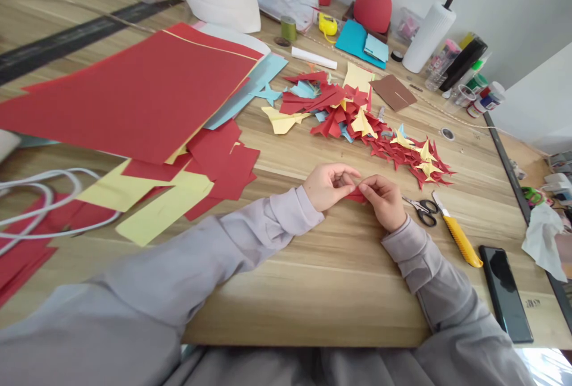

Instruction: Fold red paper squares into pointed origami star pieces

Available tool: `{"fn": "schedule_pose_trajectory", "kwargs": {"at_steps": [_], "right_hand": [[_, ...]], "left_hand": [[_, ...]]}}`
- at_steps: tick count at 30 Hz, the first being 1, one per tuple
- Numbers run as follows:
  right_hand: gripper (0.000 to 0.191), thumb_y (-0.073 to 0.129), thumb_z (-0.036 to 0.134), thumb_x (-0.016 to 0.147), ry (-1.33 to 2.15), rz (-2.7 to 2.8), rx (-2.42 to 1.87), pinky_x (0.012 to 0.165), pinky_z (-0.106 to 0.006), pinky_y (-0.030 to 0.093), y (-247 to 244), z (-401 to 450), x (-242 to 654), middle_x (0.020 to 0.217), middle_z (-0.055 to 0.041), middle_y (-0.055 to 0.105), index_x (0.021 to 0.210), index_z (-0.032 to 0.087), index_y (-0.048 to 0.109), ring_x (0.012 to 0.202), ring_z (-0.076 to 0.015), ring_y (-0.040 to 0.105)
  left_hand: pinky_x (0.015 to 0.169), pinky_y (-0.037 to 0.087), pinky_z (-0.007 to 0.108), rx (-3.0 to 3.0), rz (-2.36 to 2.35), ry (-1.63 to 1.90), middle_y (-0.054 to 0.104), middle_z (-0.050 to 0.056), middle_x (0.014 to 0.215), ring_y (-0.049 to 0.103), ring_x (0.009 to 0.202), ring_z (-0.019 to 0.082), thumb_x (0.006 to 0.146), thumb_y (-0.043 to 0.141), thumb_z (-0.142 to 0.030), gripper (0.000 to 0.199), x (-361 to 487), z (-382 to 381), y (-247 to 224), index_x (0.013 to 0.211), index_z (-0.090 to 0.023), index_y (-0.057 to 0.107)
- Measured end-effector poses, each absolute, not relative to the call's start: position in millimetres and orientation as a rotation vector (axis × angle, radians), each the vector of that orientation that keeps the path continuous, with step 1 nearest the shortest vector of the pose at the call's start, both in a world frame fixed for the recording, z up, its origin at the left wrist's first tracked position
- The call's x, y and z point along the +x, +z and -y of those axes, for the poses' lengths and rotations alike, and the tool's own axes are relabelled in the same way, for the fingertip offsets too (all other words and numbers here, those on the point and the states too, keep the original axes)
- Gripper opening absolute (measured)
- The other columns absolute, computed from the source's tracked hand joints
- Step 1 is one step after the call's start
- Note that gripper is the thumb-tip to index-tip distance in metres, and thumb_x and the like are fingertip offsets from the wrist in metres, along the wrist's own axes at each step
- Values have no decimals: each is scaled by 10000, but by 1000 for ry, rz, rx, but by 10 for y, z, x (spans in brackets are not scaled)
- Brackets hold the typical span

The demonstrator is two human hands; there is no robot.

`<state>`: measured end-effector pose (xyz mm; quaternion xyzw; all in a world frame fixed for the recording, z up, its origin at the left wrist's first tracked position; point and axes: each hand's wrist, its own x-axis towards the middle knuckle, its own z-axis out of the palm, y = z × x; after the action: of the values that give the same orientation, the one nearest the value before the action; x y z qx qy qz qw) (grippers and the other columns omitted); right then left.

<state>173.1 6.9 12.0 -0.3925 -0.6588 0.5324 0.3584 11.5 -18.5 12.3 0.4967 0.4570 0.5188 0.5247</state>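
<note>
Between my two hands, low over the wooden table, is a small piece of red paper [356,195]. My left hand [329,186] pinches its left side with thumb and forefinger. On the other side my right hand [383,198] grips it, thumb on top and fingers curled. The fingertips nearly meet and cover much of the paper, so its folds cannot be made out. Beyond the hands lies a long pile of folded red paper pieces [328,100], with yellow and light blue ones among them.
Black scissors [425,212], a yellow cutter [462,240] and a phone [506,293] lie to the right. Large red sheets [134,88], yellow strips [165,210] and a white cable [40,216] are at the left. Bottles, a white cylinder [429,37] and tape measure [328,24] stand behind.
</note>
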Motion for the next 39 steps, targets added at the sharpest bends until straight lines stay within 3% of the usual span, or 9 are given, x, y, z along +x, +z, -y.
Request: {"fn": "schedule_pose_trajectory", "kwargs": {"at_steps": [26, 39], "right_hand": [[231, 737, 348, 594, 1574, 1148, -1058, 375, -195, 450, 106, -123, 1712, 514, 36, 562, 638, 163, 606, 437, -82, 494], [262, 640, 424, 716, 1479, 1367, -1071, 376, -201, 447, 16, -140, 1724, 547, 53, 506, 691, 181, 546, 440, -79, 461]], "left_hand": [[543, 446, 216, 1100, -997, 1200, 553, -47, 558, 550, 512, 84, 591, 681, -148, 353, 30, 126, 151, 935, -103, 614], [574, 453, 216, 1179, -1065, 1151, 572, -41, 582, 546, 536, 81, 595, 663, -141, 360, 50, 143, 104, 950, -122, 602]]}}
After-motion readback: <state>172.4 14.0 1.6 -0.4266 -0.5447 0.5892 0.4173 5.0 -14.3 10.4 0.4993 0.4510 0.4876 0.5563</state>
